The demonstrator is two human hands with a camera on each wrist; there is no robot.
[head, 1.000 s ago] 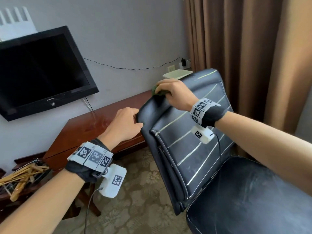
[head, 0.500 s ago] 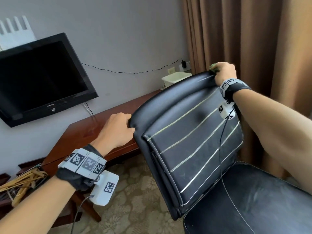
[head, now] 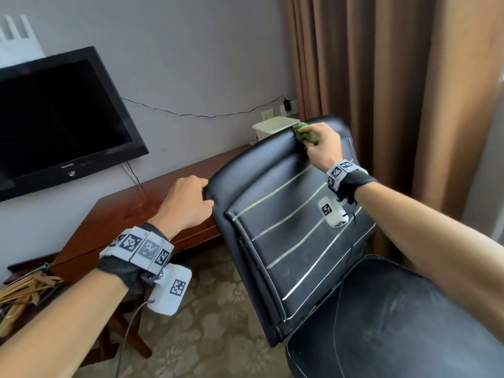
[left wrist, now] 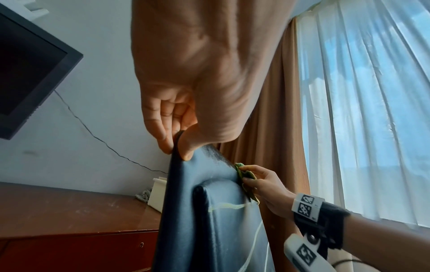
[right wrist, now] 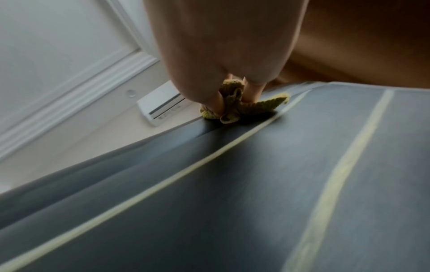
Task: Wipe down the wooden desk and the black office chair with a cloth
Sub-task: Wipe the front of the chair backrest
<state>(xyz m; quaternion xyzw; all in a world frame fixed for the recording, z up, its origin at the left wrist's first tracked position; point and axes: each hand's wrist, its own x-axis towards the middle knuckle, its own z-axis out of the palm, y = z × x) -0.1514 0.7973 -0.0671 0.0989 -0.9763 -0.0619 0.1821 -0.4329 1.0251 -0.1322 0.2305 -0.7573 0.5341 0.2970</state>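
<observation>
Visibly crumpled green cloth [head: 306, 135]

Black wall television [head: 54, 118], brown curtains [head: 381, 77], white box [head: 272, 126] — patterned carpet [head: 212, 323], wooden sticks [head: 19, 293]

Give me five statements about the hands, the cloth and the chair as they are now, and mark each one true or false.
1. The right hand holds a green cloth against the top of the chair backrest. True.
2. The left hand rests flat on the wooden desk. False: it grips the backrest's edge.
3. The cloth is blue. False: it is green.
4. The television screen is dark. True.
5. The cloth lies on the chair seat. False: it is at the backrest's top.
</observation>
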